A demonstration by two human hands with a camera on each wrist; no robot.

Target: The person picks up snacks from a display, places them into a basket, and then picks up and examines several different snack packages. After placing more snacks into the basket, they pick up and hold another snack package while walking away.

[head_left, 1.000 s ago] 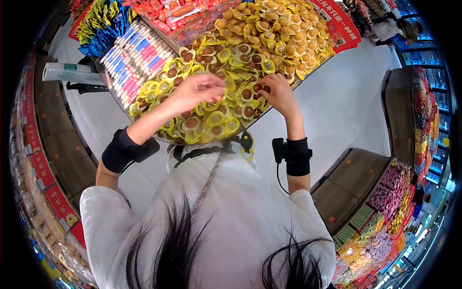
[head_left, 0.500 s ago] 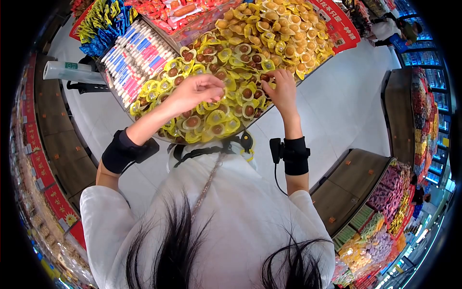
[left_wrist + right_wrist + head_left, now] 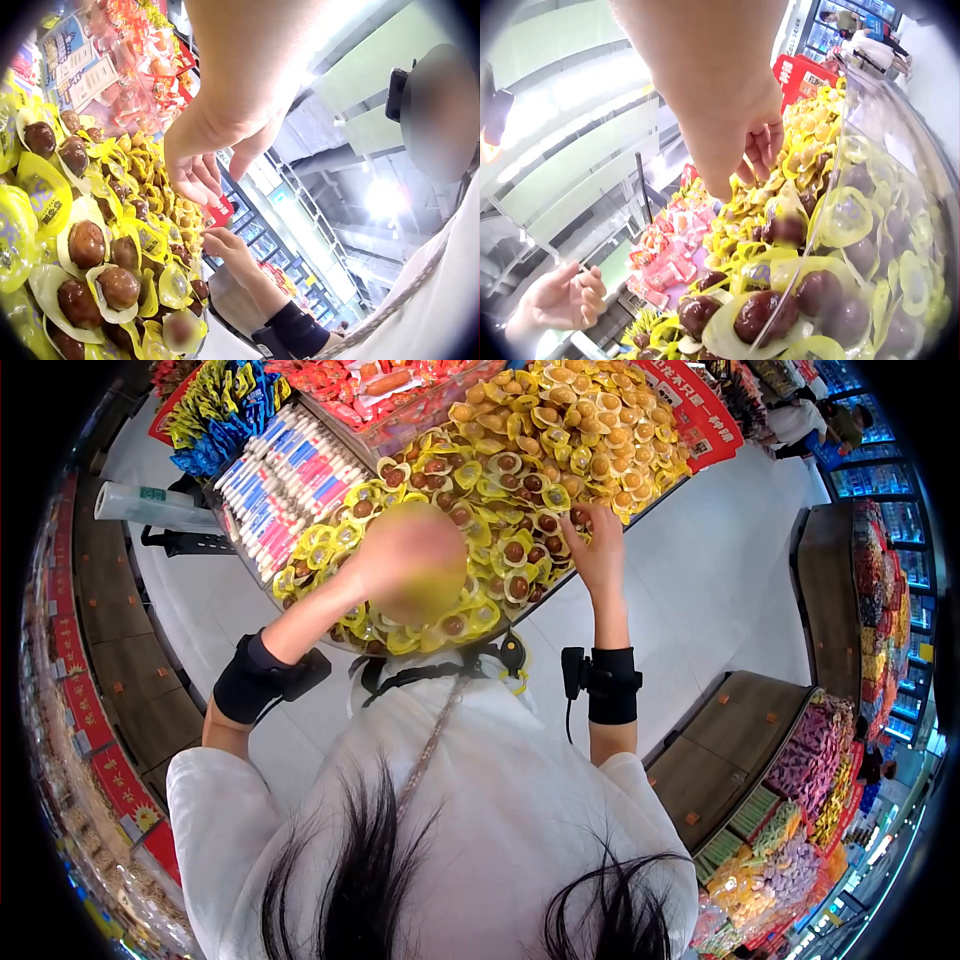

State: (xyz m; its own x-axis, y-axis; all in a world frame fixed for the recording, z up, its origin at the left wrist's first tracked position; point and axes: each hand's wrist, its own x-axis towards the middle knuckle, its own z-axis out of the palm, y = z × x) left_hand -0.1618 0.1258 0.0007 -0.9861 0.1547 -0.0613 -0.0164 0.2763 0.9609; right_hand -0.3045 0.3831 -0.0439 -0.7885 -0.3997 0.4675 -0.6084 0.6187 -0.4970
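Observation:
Brown eggs in clear and yellow packets (image 3: pixel 515 552) fill the front of the display bin, shown close up in the left wrist view (image 3: pixel 86 244) and right wrist view (image 3: pixel 761 315). Over their left part hovers the left hand (image 3: pixel 410 565), blurred in the head view; in the right wrist view this hand (image 3: pixel 566 300) has loosely bent fingers and holds nothing. At the bin's right edge, the right hand (image 3: pixel 598 550) is above the packets, thumb and fingers apart. The right wrist view has the right hand (image 3: pixel 724 127) fingers hanging downward; contact with a packet cannot be told.
Paler yellow egg packets (image 3: pixel 610 435) lie behind, with red packets (image 3: pixel 370 390) and white, blue and pink sticks (image 3: pixel 290 490) to the left. A clear bin wall (image 3: pixel 832 202) borders the eggs. A roll of bags (image 3: pixel 150 505) stands at left; people (image 3: pixel 800 425) are far right.
The right hand has shifted slightly right, away from the brown eggs, and its thumb and fingers have spread. The left hand stays in nearly the same place.

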